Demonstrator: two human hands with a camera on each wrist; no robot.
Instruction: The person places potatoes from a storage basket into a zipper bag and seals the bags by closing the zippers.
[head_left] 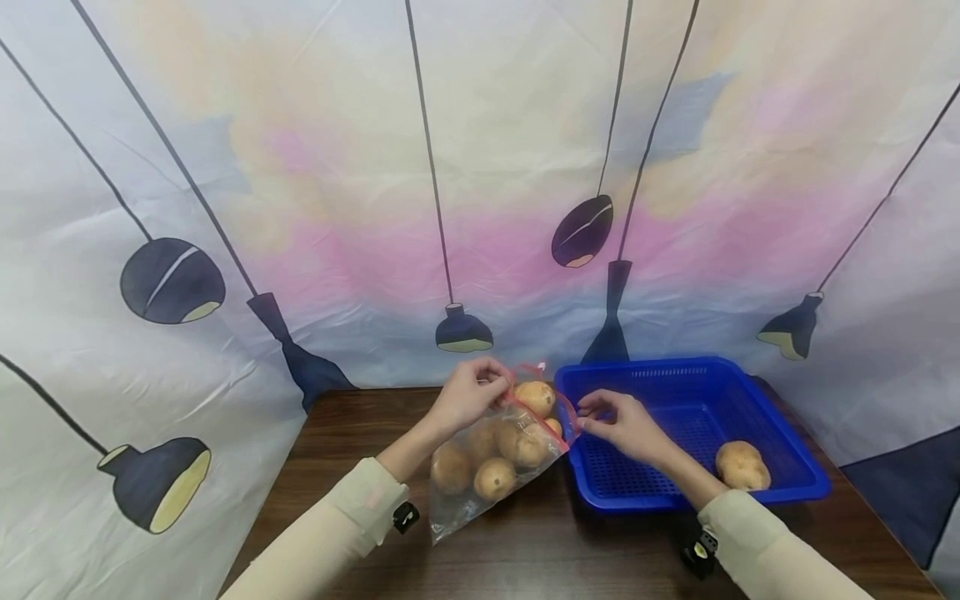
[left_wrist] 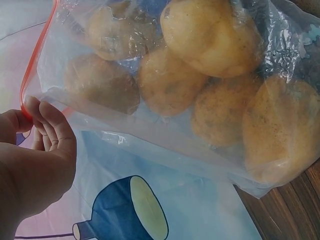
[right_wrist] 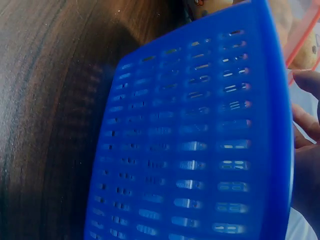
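Observation:
A clear zip bag (head_left: 452,515) with a red zip edge holds several potatoes (head_left: 495,478) and leans over the table beside the basket. My left hand (head_left: 467,398) pinches the red edge on the bag's left side; the left wrist view shows thumb and fingertips on that strip. On the opposite side, my right hand (head_left: 626,427) pinches the red edge near the basket's left rim. Between the hands the bag's mouth is spread, with one potato (head_left: 536,398) just inside it. In the right wrist view the basket wall partly hides my right hand (right_wrist: 307,125).
A blue slotted plastic basket (head_left: 678,425) stands on the right of the dark wooden table (head_left: 517,558), one potato (head_left: 742,465) in its near right corner. Behind the table hangs a cloth backdrop (head_left: 510,167) printed with lamps.

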